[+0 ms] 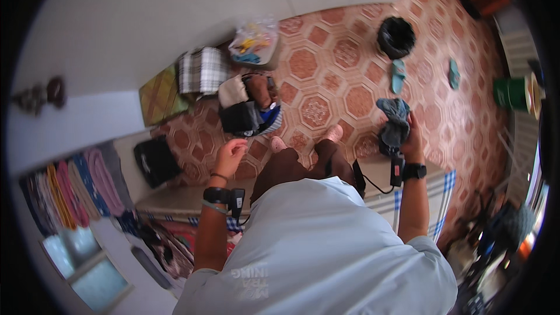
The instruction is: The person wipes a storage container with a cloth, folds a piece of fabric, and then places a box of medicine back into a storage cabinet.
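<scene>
My right hand (412,139) grips a bunched grey-blue cloth (393,119), which hangs over the floor to my right. On the other side, my left hand (231,156) is held in the air with loosely bent fingers and nothing visible in it. Just beyond my left hand sits a pile of folded clothes: a black garment (238,118), a cream one (232,92) and a brown one (260,89). A blue-and-white striped edge (274,123) shows at the pile's near right side. Each wrist wears a dark band with a small wired box.
Behind the pile stand a plaid-covered box (203,70) and a bin (272,57) of plastic-wrapped items. A black-lined waste bin (396,37) and green slippers (398,76) are on the tiled floor (315,111). A black bag (156,162) lies left; rolled textiles (103,179) line a shelf.
</scene>
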Action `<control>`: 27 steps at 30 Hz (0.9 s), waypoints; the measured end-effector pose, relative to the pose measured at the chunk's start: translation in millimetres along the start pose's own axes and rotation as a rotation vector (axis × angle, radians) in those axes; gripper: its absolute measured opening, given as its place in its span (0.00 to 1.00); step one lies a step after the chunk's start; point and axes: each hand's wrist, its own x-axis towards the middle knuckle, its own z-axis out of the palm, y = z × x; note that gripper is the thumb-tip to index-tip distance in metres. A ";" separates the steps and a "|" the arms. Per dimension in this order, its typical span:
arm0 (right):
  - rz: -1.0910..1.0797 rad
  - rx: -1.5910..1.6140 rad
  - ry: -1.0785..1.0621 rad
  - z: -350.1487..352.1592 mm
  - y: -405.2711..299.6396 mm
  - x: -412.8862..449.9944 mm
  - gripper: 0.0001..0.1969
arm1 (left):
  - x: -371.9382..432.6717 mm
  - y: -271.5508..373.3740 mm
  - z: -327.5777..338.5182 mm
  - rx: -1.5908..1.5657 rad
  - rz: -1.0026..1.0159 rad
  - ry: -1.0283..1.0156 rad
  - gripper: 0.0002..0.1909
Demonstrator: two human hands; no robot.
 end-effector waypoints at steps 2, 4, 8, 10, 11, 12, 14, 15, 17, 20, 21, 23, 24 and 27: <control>0.069 -0.094 -0.054 20.6 13.1 16.6 0.20 | -17.8 -24.3 -16.0 -0.019 -0.016 0.091 0.10; 0.253 -0.216 -0.162 37.3 29.4 36.9 0.18 | -42.7 -59.7 -27.8 -0.097 -0.030 0.195 0.10; 0.219 -0.443 -0.096 95.0 75.3 66.5 0.17 | -82.5 -110.7 -46.9 -0.158 -0.090 0.346 0.11; 0.249 -0.548 -0.128 142.0 104.6 74.5 0.16 | -97.3 -129.4 -63.6 -0.192 -0.141 0.374 0.10; 0.269 -0.593 -0.140 161.1 119.2 78.3 0.16 | -103.6 -138.7 -72.4 -0.217 -0.141 0.409 0.10; 0.319 -0.630 -0.200 181.9 138.3 80.4 0.15 | -112.6 -149.5 -80.6 -0.208 -0.148 0.445 0.10; 0.355 -0.678 -0.218 212.5 170.9 95.2 0.15 | -120.5 -169.4 -97.4 -0.225 -0.154 0.505 0.09; 0.405 -0.713 -0.263 233.8 195.0 96.2 0.16 | -122.8 -185.3 -101.7 -0.263 -0.152 0.512 0.10; 0.488 -0.742 -0.441 282.6 240.3 95.9 0.16 | -123.4 -201.8 -117.2 -0.321 -0.163 0.547 0.11; 0.568 -0.846 -0.494 342.9 304.5 97.8 0.21 | -113.1 -195.0 -135.5 -0.266 -0.132 0.616 0.11; 0.591 -0.862 -0.531 362.1 328.1 94.9 0.22 | -113.7 -183.5 -144.9 -0.353 -0.097 0.535 0.13; 0.720 -0.804 -0.668 397.1 374.0 86.4 0.25 | -108.5 -169.9 -157.9 -0.453 -0.069 0.475 0.14; 0.777 -0.773 -0.743 404.7 395.4 90.0 0.23 | -103.7 -165.7 -159.4 -0.621 0.017 0.402 0.17; 0.961 -0.703 -0.784 422.4 459.0 92.7 0.18 | -111.1 -150.2 -154.6 -0.844 0.093 0.348 0.24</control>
